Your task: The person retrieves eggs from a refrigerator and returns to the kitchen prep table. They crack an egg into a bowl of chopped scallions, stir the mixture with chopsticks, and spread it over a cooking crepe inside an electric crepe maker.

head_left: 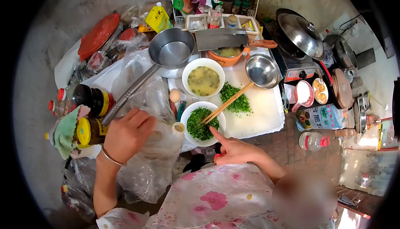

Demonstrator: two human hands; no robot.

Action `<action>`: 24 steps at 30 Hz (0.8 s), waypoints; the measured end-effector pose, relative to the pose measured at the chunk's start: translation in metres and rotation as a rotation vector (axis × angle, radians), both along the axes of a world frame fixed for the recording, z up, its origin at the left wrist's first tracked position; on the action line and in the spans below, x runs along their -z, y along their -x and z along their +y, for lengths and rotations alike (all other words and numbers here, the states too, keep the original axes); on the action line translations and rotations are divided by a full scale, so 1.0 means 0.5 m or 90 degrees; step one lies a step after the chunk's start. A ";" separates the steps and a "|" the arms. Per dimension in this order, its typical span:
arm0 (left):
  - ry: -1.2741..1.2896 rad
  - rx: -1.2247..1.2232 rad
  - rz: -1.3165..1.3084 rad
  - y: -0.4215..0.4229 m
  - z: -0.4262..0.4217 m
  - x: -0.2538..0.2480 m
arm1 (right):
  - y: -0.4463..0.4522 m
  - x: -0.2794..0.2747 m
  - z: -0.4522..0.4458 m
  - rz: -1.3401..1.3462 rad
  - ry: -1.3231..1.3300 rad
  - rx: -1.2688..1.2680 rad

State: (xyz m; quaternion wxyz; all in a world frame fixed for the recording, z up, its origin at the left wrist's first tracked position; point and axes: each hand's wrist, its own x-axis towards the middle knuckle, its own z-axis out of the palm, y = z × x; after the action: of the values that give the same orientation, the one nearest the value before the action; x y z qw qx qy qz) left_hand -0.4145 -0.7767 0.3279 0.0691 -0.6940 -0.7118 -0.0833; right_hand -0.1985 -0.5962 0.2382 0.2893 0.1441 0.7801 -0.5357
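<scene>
My left hand (131, 131) is curled closed over a clear plastic bag (154, 154), beside the handle end of a long-handled metal pan (171, 49); whatever its fingers hold is hidden. My right hand (233, 150) stretches its index finger to the rim of a white bowl (223, 132) holding chopped greens (200, 127). Its other fingers fold underneath. Wooden chopsticks (229, 102) dip into the greens, their upper ends by a metal ladle (263, 71). A second white bowl (203, 76) contains yellowish liquid with dark bits. Between bowls and bag lies an egg (175, 95).
A cleaver (223, 40) lies across an orange pot (229, 58). More chopped greens (237, 99) rest on the white board (266, 112). Jars (89, 131) and bottles (100, 99) crowd the left. At right stand a lidded wok (300, 33) and a plastic bottle (311, 141).
</scene>
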 end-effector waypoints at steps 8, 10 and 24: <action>-0.020 -0.019 -0.036 -0.002 -0.026 0.021 | 0.027 0.015 -0.017 -0.027 -0.276 -0.166; -0.025 -0.016 -0.042 -0.001 -0.030 0.022 | 0.035 0.021 -0.021 -0.033 -0.308 -0.174; -0.033 0.002 -0.018 0.002 -0.054 0.035 | 0.039 -0.007 -0.015 -0.017 -0.383 -0.242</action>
State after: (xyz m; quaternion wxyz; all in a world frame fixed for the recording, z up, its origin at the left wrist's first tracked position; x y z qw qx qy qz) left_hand -0.4153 -0.8037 0.3106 0.0771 -0.6917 -0.7093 -0.1113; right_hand -0.2182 -0.6036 0.2417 0.3383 0.0822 0.9120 -0.2168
